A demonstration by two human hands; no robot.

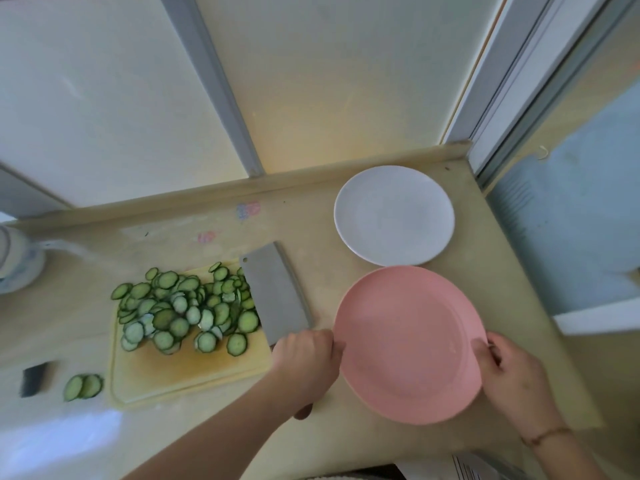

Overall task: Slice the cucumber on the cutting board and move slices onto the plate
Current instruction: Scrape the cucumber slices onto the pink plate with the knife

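A heap of thin cucumber slices [183, 306] lies on the pale yellow cutting board [194, 372]. Two more slices [83, 386] sit on the counter left of the board. A cleaver [275, 296] rests flat at the board's right end, its handle under my left forearm. An empty pink plate [408, 344] is tilted just right of the board. My left hand [306, 355] grips its left rim and my right hand [512, 372] grips its right rim.
An empty white plate [394, 215] stands behind the pink one. A blue-patterned white vessel [15, 261] sits at the far left, and a small dark block [34, 378] lies near the loose slices. The counter ends at the right beside a window frame [512, 98].
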